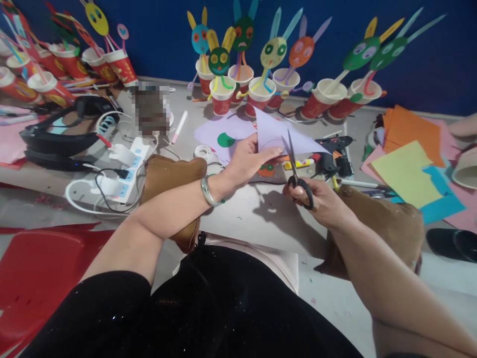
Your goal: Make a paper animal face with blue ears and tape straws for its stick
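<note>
My left hand (246, 161) pinches a sheet of light purple paper (290, 133) between thumb and fingers, holding it up above the table. A faint curved line shows on the paper near my thumb. In my right hand (316, 196) is a pair of scissors (292, 158) with black handles, blades pointing up at the paper's lower edge. The blades look slightly apart. Beneath the paper lie an orange paper face (267, 170) and a yellow glue stick (299, 163). More purple paper (206, 130) with a green paper piece (225, 140) lies behind my left hand.
Red paper cups (222, 99) with paper rabbit figures stand along the blue wall. A black glue gun (333, 146) lies to the right, near stacked coloured paper (404, 171). On the left are a power strip (134, 171), cables and a black headset (59, 134). Brown bags (171, 181) lie beneath both arms.
</note>
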Demonstrator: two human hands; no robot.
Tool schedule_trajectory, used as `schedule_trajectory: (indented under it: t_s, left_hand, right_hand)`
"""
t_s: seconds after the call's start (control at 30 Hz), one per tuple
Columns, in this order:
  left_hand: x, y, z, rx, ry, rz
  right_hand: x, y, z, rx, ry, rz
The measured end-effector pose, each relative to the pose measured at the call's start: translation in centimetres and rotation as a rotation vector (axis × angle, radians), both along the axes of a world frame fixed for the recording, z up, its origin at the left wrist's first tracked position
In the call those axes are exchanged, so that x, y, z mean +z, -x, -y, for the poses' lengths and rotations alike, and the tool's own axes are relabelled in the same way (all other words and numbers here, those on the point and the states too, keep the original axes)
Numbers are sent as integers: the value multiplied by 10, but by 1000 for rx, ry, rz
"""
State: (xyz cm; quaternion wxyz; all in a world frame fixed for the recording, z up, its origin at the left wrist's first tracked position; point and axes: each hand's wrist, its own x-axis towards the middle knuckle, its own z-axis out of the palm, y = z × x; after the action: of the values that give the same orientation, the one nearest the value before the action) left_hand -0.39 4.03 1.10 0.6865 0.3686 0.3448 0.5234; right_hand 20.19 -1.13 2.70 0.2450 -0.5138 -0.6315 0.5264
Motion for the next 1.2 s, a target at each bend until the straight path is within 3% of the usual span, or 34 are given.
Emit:
schedule_trajectory:
  t_s: [0.43,0.8,1.2]
  left_hand:
    - [6,-1,2,-12,53,49]
    - [9,0,2,-26,22,-26]
    - [0,-1,0,-24,-32,1]
  right_hand:
    - [-2,-6,1,1,10,-9]
    - [-7,-2,1,-13,-26,-15]
    - [-5,-8,-1,11,-4,0]
